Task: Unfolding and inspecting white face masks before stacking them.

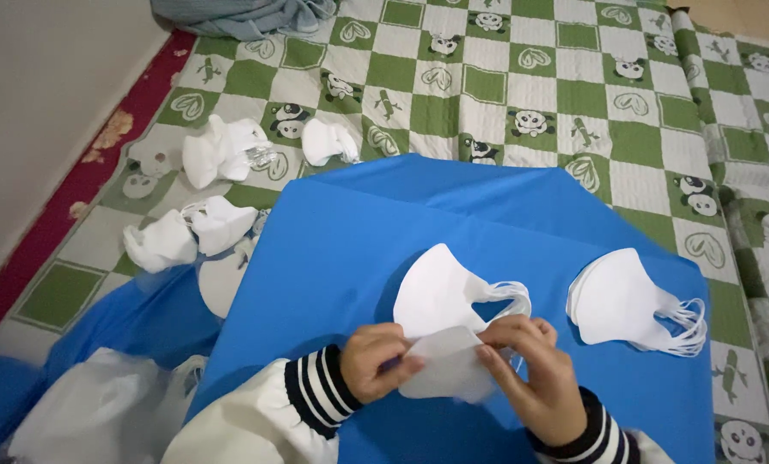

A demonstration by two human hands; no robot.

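While both hands work at the six o'clock edge of the blue sheet (350, 249), the item in hand is a single white face mask (444, 365), pinched flat between them; left hand (380, 361) closed on its near-left edge, thumb on top; right hand (530, 378) closed on its right side, fingers curled where the ear loops would lie, seemingly to keep the mask folded and the loops gathered; sleeves white with dark striped cuffs.

Item: stack of white masks (440, 296), touching the held mask at its twelve o'clock, loops trailing toward three o'clock; kept close, apparently for easy reach.

Item: second stack of masks (621, 301), at three o'clock of the first, apart from it, loops fanned to the right; edges squared, so likely sorted.

Item: loose bundles of masks (221, 150), at ten o'clock off the sheet, heaped untidily on the quilt; some appear wrapped in clear film.

Item: pale plastic bag (101, 417), at eight o'clock, slumped beside the sheet.

Surface: bed with a green-and-white chequered quilt (505, 77), panda and heart motifs; blue sheet spread over it as a clean work surface; crumpled grey cloth (247, 15) at twelve o'clock; red border (83, 180) and plain wall at nine o'clock.
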